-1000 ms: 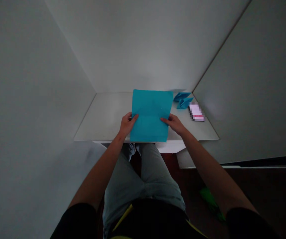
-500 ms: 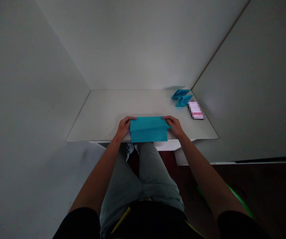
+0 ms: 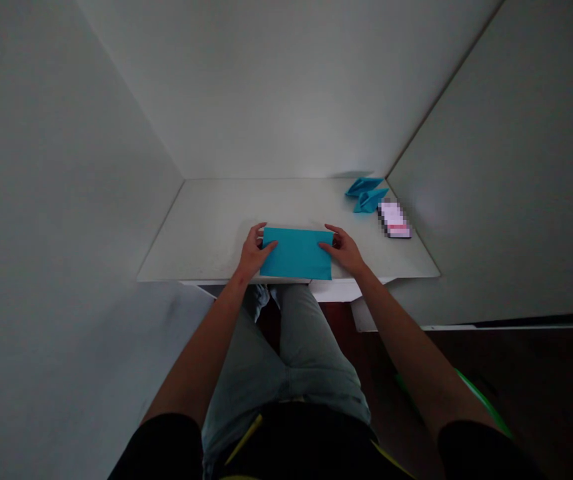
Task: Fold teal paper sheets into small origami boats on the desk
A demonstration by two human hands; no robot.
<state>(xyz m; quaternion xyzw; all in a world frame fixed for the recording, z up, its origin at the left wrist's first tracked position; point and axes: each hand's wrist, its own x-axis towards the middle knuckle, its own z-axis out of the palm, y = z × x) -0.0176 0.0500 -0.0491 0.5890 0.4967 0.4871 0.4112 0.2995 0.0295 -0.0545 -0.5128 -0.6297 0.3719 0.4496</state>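
The folded blue paper [image 3: 296,253] lies flat at the near edge of the bench [image 3: 206,233], at 12 o'clock from me, its long axis running 9 to 3 o'clock; my left hand [image 3: 253,252] is at the 9 o'clock end and my right hand [image 3: 344,250] at the 3 o'clock end, about equally near; my fingers [image 3: 269,243] are spread on it, not pinching, though in this dim light I can't be sure of the thumbs; since the earlier view, its raised ridge has flattened and my hands have shifted from its far edge to its ends; two small blue paper boats [image 3: 366,193] and a blurred pink-and-white object [image 3: 394,220] sit further off at 1 o'clock.
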